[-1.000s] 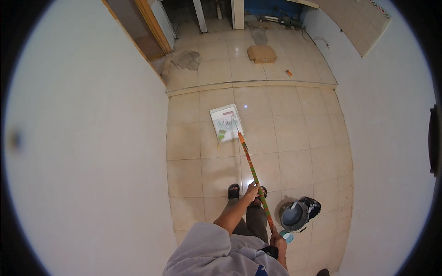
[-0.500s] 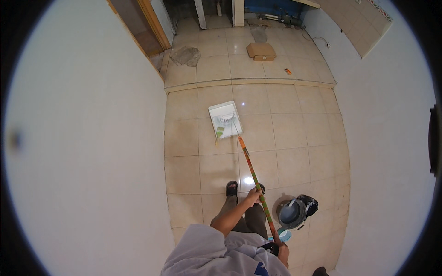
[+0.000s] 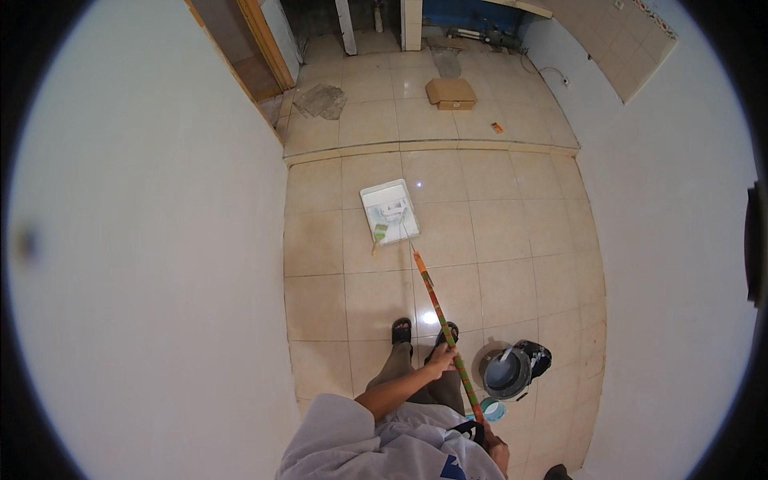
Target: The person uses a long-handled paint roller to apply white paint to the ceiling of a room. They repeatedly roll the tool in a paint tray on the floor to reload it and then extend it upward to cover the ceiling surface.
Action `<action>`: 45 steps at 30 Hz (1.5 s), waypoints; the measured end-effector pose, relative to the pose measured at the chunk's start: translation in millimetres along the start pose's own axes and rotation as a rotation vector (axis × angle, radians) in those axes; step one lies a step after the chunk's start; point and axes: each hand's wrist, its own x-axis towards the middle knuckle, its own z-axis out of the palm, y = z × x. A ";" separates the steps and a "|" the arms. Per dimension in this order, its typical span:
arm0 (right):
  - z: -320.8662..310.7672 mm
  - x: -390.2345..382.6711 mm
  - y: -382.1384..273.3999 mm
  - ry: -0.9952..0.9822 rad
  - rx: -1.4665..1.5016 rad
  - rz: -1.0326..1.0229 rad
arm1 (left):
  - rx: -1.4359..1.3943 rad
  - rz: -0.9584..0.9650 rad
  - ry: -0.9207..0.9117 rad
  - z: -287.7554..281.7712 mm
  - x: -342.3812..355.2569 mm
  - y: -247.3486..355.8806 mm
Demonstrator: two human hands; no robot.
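Observation:
Both my hands are wrapped round a long pole (image 3: pixel 436 300) patterned in orange, red and green. My left hand (image 3: pixel 442 359) grips it partway along, in front of my legs. Close to my body, my right hand (image 3: pixel 495 450) holds its near end, partly hidden by my shirt. A thin metal rod joins the pole's far end to a white paint roller (image 3: pixel 394 212), which lies in a white paint tray (image 3: pixel 384 193) on the floor. Whitish paint is smeared across the tray. A green paintbrush (image 3: pixel 380 232) rests over the tray's near left edge, its handle sticking out.
Right of my feet stands a dark bucket (image 3: pixel 504 374) of greyish liquid, with a black bag (image 3: pixel 535 358) beside it. A light blue container (image 3: pixel 494 410) sits nearer. Beyond a floor step (image 3: pixel 432 146) lies a cardboard box (image 3: pixel 450 94). White walls run along both sides.
The pole and both hands have drawn back slightly toward me. In the tray, the roller has slid a little nearer.

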 end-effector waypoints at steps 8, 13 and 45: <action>17.5 31.2 -1.9 0.064 0.034 -0.116 | -0.024 0.114 -0.044 -22.3 25.2 36.1; -2.6 15.2 -20.9 0.025 -0.012 -0.042 | 0.049 0.004 -0.035 -4.9 -2.6 35.6; -99.6 -6.0 208.6 -0.127 0.261 0.487 | -0.299 -0.100 -0.528 64.4 83.8 32.9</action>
